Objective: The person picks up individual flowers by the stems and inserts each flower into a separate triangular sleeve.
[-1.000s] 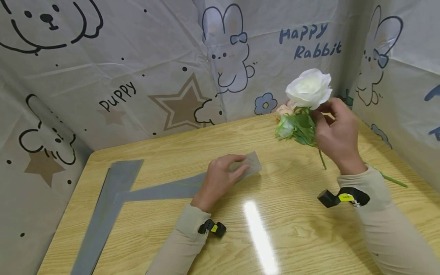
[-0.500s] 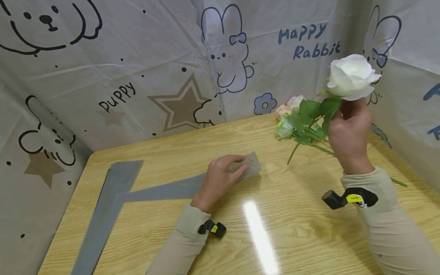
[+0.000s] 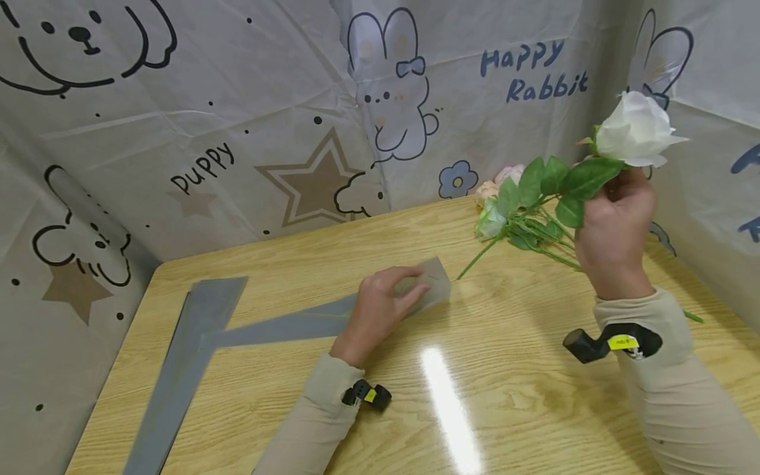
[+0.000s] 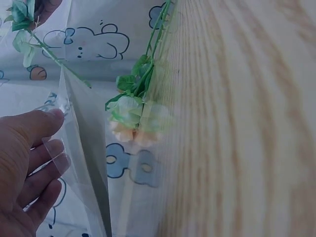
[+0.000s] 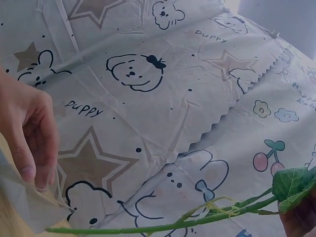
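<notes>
Counter [image 3: 516, 409] gives room this side | left grip [image 3: 381, 307] pinching the plastic sleeve [image 3: 438, 280], narrow tail left, wide end right | right grip [image 3: 616, 231] grasping the white rose [image 3: 636, 128] high on its stem [image 3: 477, 259], which slants down-left, tip just beside that wide end (touching? can't tell!) | other flowers [image 3: 491, 220] lying behind, by the counter's far edge

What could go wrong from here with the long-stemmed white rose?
Snag: the thin green stem ends near the mouth of the tapered grey plastic sleeve in the left hand and could hit its edge.
Crease: the broad green leaves might catch the sleeve.
Swing: the right hand grips the white rose high up, so the tip may wander.
</notes>
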Action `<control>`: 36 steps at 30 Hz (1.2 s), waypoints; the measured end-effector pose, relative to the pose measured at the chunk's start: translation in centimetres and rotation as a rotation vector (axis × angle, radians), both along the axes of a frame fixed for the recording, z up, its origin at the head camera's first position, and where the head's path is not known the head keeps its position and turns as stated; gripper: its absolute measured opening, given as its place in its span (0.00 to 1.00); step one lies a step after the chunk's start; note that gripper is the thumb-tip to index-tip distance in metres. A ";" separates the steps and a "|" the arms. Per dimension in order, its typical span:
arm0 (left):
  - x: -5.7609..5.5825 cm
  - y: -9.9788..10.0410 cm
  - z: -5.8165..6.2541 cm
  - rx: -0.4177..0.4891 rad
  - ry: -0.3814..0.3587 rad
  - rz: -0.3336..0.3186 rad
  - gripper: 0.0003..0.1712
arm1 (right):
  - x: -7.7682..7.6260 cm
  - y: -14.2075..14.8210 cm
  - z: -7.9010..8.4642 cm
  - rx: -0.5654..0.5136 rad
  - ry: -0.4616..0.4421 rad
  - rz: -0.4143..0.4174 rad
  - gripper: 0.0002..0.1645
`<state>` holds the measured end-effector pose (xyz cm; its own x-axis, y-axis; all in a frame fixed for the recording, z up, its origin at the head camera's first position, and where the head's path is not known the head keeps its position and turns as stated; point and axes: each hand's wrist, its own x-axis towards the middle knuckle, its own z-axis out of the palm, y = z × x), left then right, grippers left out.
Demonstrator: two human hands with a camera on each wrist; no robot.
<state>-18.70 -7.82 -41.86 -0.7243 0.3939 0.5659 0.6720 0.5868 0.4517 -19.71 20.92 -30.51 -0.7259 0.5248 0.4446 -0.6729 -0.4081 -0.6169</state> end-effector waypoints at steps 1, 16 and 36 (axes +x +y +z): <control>0.0 0.0 0.0 0.002 -0.001 0.000 0.14 | 0.0 0.0 0.0 -0.003 -0.004 -0.002 0.13; 0.2 0.0 0.2 0.020 -0.020 0.013 0.15 | -0.1 -0.6 -0.5 -0.085 -0.077 0.036 0.15; 0.1 -0.1 0.1 0.024 -0.001 0.028 0.15 | -0.6 -1.3 -2.1 -0.087 -0.141 0.090 0.15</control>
